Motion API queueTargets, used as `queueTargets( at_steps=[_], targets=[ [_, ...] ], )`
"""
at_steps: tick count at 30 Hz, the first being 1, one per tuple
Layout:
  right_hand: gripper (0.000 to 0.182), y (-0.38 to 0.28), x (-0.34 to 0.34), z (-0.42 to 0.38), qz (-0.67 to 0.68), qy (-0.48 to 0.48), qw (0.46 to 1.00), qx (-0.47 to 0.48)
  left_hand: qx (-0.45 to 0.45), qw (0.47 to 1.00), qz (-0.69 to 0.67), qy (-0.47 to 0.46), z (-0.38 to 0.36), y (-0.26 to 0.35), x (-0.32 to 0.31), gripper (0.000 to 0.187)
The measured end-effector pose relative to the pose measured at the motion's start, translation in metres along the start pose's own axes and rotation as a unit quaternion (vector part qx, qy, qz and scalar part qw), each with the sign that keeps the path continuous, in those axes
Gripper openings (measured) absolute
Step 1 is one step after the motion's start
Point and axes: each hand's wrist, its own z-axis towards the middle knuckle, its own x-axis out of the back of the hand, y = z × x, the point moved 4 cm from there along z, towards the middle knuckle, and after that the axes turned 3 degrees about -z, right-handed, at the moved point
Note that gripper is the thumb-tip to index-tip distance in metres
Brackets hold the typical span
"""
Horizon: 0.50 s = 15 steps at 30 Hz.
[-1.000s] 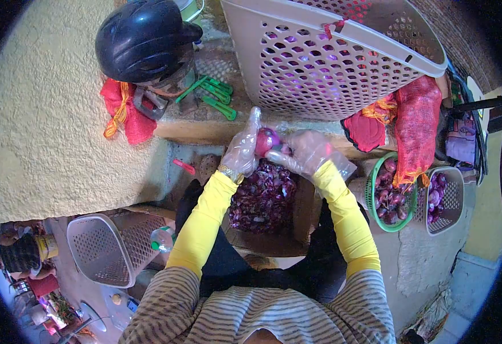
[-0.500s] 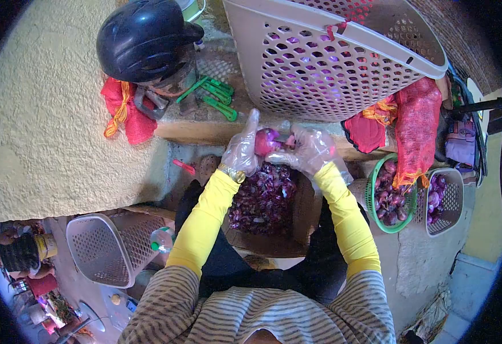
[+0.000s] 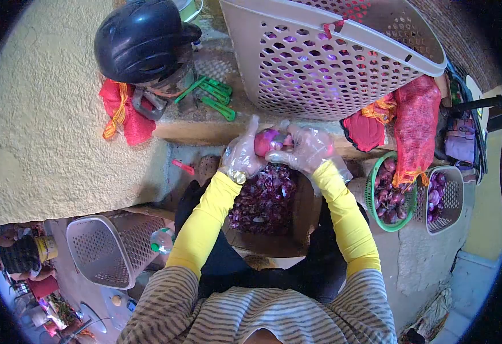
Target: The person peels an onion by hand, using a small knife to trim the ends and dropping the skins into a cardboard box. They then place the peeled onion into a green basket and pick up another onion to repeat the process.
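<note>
Both my hands wear clear plastic gloves over yellow sleeves. My left hand (image 3: pixel 242 152) grips a red onion (image 3: pixel 265 140) with its forefinger raised. My right hand (image 3: pixel 308 149) is closed against the onion's right side, fingers on its skin; whether it holds a blade I cannot tell. Below the hands lies a heap of purple onion peel (image 3: pixel 262 198) in a box between my knees.
A large perforated beige basket (image 3: pixel 331 63) leans on the ledge ahead. A black helmet (image 3: pixel 139 40), red cloth and green clips (image 3: pixel 214 97) lie left. Right: red mesh sack (image 3: pixel 417 126), green basket of onions (image 3: pixel 391 192), small grey basket (image 3: pixel 446 200). Another basket (image 3: pixel 110 249) stands lower left.
The hands have drawn slightly closer together and a little lower; the right hand's fingers have shifted over the onion. The rest is unchanged.
</note>
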Motion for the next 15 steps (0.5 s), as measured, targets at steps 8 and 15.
queueTargets(
  at_steps=[8, 15],
  targets=[
    [0.058, -0.006, 0.003, 0.0, -0.019, -0.026, 0.999, 0.031, -0.015, 0.999, 0.008, 0.04, -0.003, 0.001, -0.001, 0.065],
    [0.06, -0.011, 0.001, 0.0, -0.111, -0.081, 0.99, 0.035, -0.002, 0.997, -0.074, -0.027, 0.009, -0.001, 0.017, 0.061]
  ],
)
